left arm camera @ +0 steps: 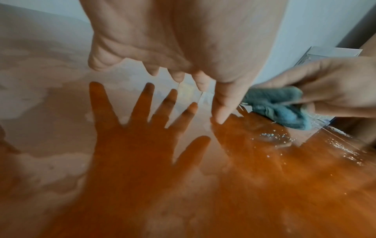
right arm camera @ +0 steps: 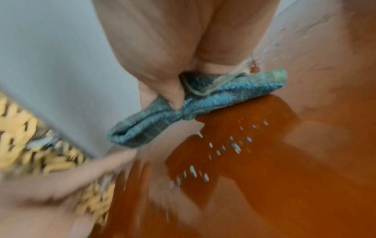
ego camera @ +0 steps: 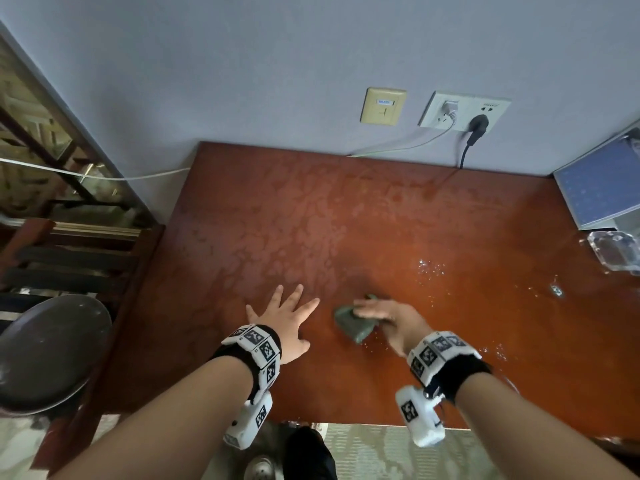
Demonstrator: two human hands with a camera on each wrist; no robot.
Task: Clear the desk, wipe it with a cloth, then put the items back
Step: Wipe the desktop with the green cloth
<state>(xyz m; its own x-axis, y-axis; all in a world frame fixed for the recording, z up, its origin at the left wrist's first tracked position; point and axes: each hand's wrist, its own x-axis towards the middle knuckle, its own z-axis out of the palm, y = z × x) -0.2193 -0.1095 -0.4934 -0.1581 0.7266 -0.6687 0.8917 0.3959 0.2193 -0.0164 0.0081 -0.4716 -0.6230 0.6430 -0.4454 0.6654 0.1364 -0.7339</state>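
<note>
Head view: the right hand (ego camera: 388, 322) grips a bunched green cloth (ego camera: 353, 323) pressed to the near-centre of the red-brown desk (ego camera: 311, 209), while the left hand (ego camera: 284, 318) hovers or rests flat just beside it, fingers spread and holding nothing; whether it touches cannot be told here. A wet film dulls the far half of the top and water droplets (ego camera: 431, 268) lie to the right; a blue-covered box (ego camera: 602, 188) and a clear glass ashtray (ego camera: 613, 251) sit at the right edge, and cables (ego camera: 398, 145) run from the wall socket (ego camera: 464, 110) down behind the desk. Judged risks: a broad sweep rightwards could knock the ashtray or wet the box; water pushed rearwards could reach the cables. Left wrist view: the open left hand (left arm camera: 183, 40) sits above its own reflection, the cloth (left arm camera: 278, 107) just beside its thumb, so the hands could collide on a leftward stroke. Right wrist view: thumb and fingers pinch the cloth (right arm camera: 183, 103), which is folded narrow; the picture is blurred. So small a contact patch may smear the droplets (right arm camera: 223, 148) rather than lift them, leaving streaks.
</note>
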